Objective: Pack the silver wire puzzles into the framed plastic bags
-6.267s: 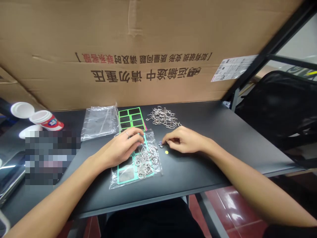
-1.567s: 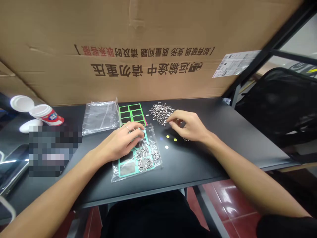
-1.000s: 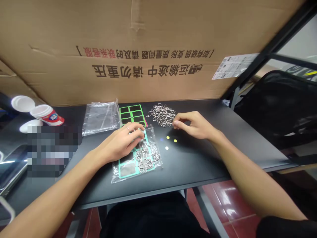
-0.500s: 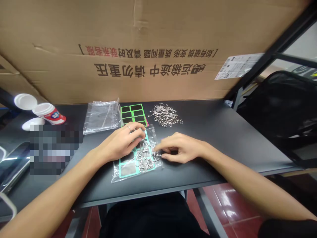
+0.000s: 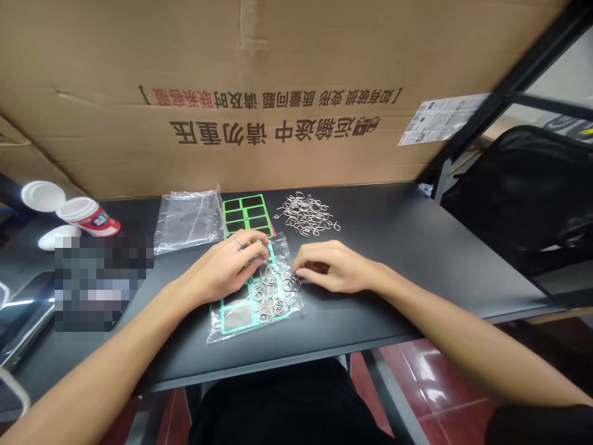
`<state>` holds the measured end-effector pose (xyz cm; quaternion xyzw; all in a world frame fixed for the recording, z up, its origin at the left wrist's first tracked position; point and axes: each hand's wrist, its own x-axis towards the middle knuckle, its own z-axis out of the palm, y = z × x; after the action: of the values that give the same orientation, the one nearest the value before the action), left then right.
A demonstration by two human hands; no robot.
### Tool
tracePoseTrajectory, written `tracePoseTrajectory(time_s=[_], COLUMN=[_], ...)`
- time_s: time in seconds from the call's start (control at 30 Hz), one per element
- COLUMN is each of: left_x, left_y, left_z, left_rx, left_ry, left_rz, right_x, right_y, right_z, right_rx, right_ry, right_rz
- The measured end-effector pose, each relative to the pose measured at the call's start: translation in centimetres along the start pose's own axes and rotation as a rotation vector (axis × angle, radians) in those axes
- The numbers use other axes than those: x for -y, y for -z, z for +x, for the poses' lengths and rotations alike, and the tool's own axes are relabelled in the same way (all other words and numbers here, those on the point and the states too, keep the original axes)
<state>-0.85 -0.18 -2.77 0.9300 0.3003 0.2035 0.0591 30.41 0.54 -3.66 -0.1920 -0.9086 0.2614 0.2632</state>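
Note:
A clear plastic bag (image 5: 215, 327) lies over a teal-framed card (image 5: 238, 318) near the table's front edge, with several bent wire pieces (image 5: 269, 306) on it. My left hand (image 5: 236, 262) rests on the bag's upper part, fingers curled; what they hold, if anything, is hidden. At the bag's right side my right hand (image 5: 331, 266) pinches a small looped metal wire piece (image 5: 291, 283) between thumb and finger. Behind my hands lie a green-framed card (image 5: 245, 213) and a pile of wire pieces (image 5: 308, 213).
An empty clear bag (image 5: 188, 222) lies left of the green card. Further left are a red and white cup (image 5: 88, 216), a white lid and a glossy dark object. A large cardboard sheet (image 5: 278, 62) stands behind the table (image 5: 384, 222); a black chair is at right.
My right hand has moved slightly up, and its extended fingers have closed on a wire piece at the bag's right side. My left hand has hardly moved. The view has shifted slightly.

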Motion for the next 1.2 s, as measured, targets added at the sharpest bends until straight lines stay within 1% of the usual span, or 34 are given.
tracePoseTrajectory(time_s=[0.07,0.23,0.33,0.43,0.57,0.73,0.77,0.83,0.9,0.93,1.0,1.03,1.1,1.13,1.17,1.2], left_x=[0.0,0.0,0.0,0.0,-0.1,-0.1,-0.1,-0.1,0.0,0.0,-0.1,-0.1,-0.2,-0.2,-0.2,-0.3], left_y=[0.0,0.1,0.1,0.1,0.1,0.1,0.1,0.1,0.1,0.1,0.2,0.2,0.3,0.3,0.3,0.2], left_z=[0.0,0.0,0.0,0.0,0.0,0.0,0.0,0.0,0.0,0.0,0.0,0.0,0.0,0.0,0.0,0.0], left_rx=[0.0,0.0,0.004,0.002,0.001,0.001,0.001,0.002,0.007,0.01,0.012,0.013,0.013,0.012,0.008,0.003], left_ry=[0.004,0.002,0.005,0.006,0.006,0.0,0.0,-0.001,0.001,0.006,0.021,0.029,0.036,0.034,0.033,0.033], left_rz=[0.003,0.006,0.002,-0.002,-0.005,0.001,0.003,0.005,0.006,0.006,-0.001,-0.007,-0.023,-0.032,-0.04,-0.048], right_x=[0.0,-0.2,-0.4,-0.7,-0.8,-0.5,-0.5,-1.0,-1.8,-2.3,-3.1,-3.3,-3.2,-2.8,-2.4,-1.9], right_y=[0.2,0.4,0.3,0.1,0.0,-0.1,0.0,0.2,0.5,0.7,1.1,1.2,1.4,1.3,1.2,1.0], right_z=[0.0,-0.1,-0.1,-0.1,-0.1,0.0,0.0,0.0,-0.1,-0.1,-0.3,-0.4,-0.4,-0.4,-0.3,-0.2], right_rx=[-0.025,0.093,0.11,0.066,-0.05,-0.224,-0.242,-0.214,-0.176,-0.191,-0.285,-0.343,-0.419,-0.42,-0.392,-0.332], right_ry=[-0.025,0.039,0.067,0.084,0.072,-0.028,-0.053,-0.115,-0.222,-0.285,-0.377,-0.388,-0.324,-0.262,-0.19,-0.111], right_rz=[-0.007,-0.013,-0.028,-0.032,-0.093,-0.143,-0.162,-0.231,-0.311,-0.35,-0.413,-0.433,-0.436,-0.413,-0.378,-0.339])
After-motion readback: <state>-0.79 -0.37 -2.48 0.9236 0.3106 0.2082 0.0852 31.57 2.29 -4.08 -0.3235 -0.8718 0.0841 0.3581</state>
